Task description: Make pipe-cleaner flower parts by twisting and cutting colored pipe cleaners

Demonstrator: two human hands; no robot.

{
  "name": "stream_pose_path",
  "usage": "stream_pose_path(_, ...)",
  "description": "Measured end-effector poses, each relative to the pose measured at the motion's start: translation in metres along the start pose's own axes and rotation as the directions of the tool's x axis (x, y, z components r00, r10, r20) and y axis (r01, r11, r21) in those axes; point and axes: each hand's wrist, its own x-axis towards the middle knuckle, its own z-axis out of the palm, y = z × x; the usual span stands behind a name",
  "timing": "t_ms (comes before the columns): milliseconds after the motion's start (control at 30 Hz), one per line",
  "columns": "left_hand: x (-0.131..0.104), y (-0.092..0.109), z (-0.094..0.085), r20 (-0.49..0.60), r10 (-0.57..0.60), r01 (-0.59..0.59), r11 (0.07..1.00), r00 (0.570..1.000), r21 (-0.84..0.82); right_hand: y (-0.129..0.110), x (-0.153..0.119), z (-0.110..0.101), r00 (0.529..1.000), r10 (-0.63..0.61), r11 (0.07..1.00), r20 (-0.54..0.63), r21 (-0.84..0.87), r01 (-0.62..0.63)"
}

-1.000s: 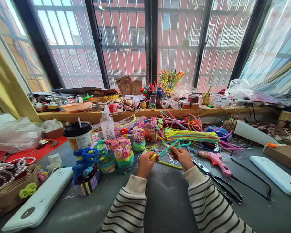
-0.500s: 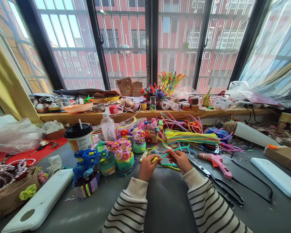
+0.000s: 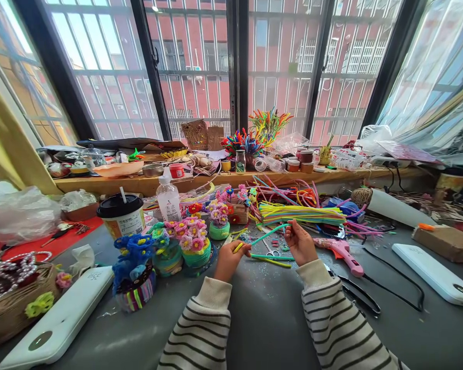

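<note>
A turquoise pipe cleaner (image 3: 269, 234) stretches between my two hands, above the grey table. My left hand (image 3: 231, 257) pinches its left end, and a short yellow piece (image 3: 238, 247) shows at the same fingers. Its right end is pinched by my right hand (image 3: 299, 242). Below, a green pipe cleaner (image 3: 270, 257) and a yellow-green pipe cleaner (image 3: 273, 263) lie on the table. Small scissors (image 3: 272, 250) rest just behind them. Left of my hands stand pots of pipe-cleaner flowers, one pink (image 3: 195, 239) and one blue (image 3: 134, 272).
A pink glue gun (image 3: 341, 253) and large black-handled scissors (image 3: 357, 293) lie right of my right hand. Behind is a bundle of pipe cleaners (image 3: 301, 213). A bottle (image 3: 168, 199) and a lidded cup (image 3: 121, 216) stand at left. White power banks (image 3: 57, 318) flank the workspace.
My hands have drawn apart, the right one moving right and up, so more of the turquoise pipe cleaner spans between them. The small scissors now show. The view has shifted slightly.
</note>
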Motion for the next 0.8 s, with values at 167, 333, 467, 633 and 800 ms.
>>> stream_pose_path(167,0.0,0.002,-0.002,0.097,-0.04,0.051,0.992,0.995,-0.12,-0.003,0.001,-0.002,0.999,-0.042,0.99,0.006,-0.137,0.043)
stream_pose_path(333,-0.002,0.009,-0.004,0.258,-0.014,0.062,0.981,0.966,-0.181,-0.003,0.002,-0.006,0.976,-0.217,0.893,-0.031,-0.41,0.185)
stream_pose_path(467,-0.003,0.011,-0.006,0.256,-0.017,0.071,0.977,0.966,-0.2,-0.004,0.003,-0.008,0.963,-0.271,0.794,-0.007,-0.567,0.22)
stream_pose_path(633,-0.004,0.012,-0.007,0.286,-0.009,0.056,0.986,0.958,-0.155,-0.002,0.004,-0.013,0.932,-0.362,0.674,0.005,-0.69,0.265)
stream_pose_path(800,-0.004,0.011,-0.005,0.295,0.011,0.027,0.992,0.956,-0.123,0.0,0.003,-0.01,0.922,-0.384,0.754,-0.052,-0.594,0.281)
